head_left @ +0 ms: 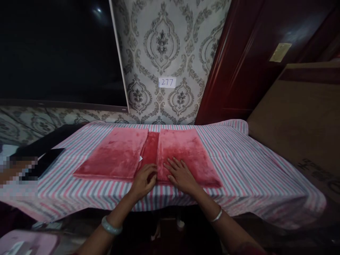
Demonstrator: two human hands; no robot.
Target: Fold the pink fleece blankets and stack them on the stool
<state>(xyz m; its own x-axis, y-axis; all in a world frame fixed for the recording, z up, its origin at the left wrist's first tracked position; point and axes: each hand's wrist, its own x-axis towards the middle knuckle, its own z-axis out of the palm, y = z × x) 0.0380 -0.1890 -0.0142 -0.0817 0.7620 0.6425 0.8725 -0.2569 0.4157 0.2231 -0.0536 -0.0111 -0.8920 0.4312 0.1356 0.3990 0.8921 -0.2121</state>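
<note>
A pinkish-red plush cloth (pixel 119 152) lies on a table covered with a striped sheet (pixel 239 166). Both its sides are folded inward, leaving a darker strip down the middle. My right hand (pixel 180 173) rests flat, fingers spread, on the near end of the right folded flap (pixel 188 156). My left hand (pixel 145 179) is curled at the cloth's near edge by the middle strip, fingers closed on the fabric edge. A small white tag (pixel 140 158) shows at the left flap's inner edge. Each wrist wears a bangle.
A dark flat object (pixel 45 161) lies on the table's left end. Behind the table is patterned wallpaper with a label reading 277 (pixel 167 82), a dark screen (pixel 58 53) at the left, and a dark red door (pixel 255 60) at the right. A brown board (pixel 300 120) stands right.
</note>
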